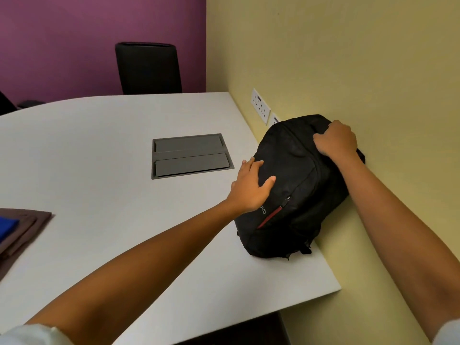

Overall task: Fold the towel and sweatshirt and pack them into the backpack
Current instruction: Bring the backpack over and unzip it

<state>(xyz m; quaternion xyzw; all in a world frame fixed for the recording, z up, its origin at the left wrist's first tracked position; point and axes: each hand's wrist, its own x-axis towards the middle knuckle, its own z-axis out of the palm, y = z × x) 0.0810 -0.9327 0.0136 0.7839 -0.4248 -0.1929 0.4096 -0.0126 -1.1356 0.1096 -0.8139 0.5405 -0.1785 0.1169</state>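
A white table (104,155) is filling most of the view, butting against a yellow wall (348,58) on the right, with a black chair (149,68) standing at its far side and a grey hatch (191,155) sitting flush in its middle. A black backpack (296,195) is lying on the table's right edge, leaning against the wall, and its zips are appearing closed. At the far left edge of the view, well apart from the backpack, a brown cloth (22,227) is lying flat in folded layers with a blue cloth (7,227) resting on top of it; which one is the towel and which the sweatshirt cannot be told here. Judging by this, the folding is looking done, while opening the backpack and packing both pieces are remaining. The right hand (336,140) is gripping the top of the backpack, its fingers curling into the fabric near the wall. The left hand (251,188) is resting on the backpack's front panel, its fingers spreading almost straight over the near side and its thumb pressing on the face, steadying rather than pinching.
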